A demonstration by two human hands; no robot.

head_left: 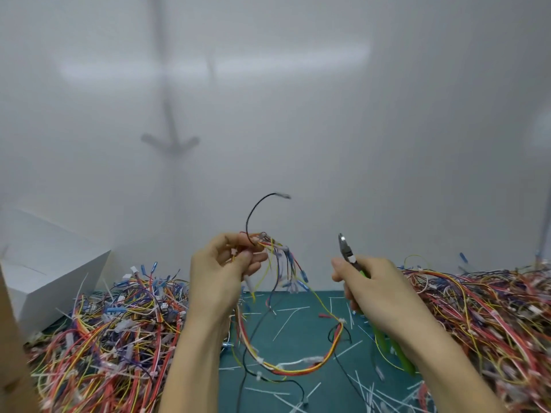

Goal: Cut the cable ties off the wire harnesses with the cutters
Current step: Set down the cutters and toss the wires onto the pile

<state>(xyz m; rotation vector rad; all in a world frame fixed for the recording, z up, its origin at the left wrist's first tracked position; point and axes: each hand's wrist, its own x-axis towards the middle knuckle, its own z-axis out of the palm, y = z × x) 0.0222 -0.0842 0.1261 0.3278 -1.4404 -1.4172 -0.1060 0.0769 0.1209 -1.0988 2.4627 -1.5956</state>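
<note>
My left hand (222, 271) is raised above the green mat and pinches the top of a wire harness (301, 360) of red, yellow, white and black wires. The harness hangs in a loop down to the mat, and a black wire curls up above my fingers. White cable ties sit on the lower part of the loop. My right hand (377, 289) grips the cutters (347, 253) by their green handles. The metal jaws point up and are apart from the harness, to its right.
A big heap of harnesses (110, 338) lies on the left, another heap (489, 320) on the right. Cut white cable ties (286, 318) are scattered over the green cutting mat (310, 386). A white box (44, 263) stands at the far left. A white wall is behind.
</note>
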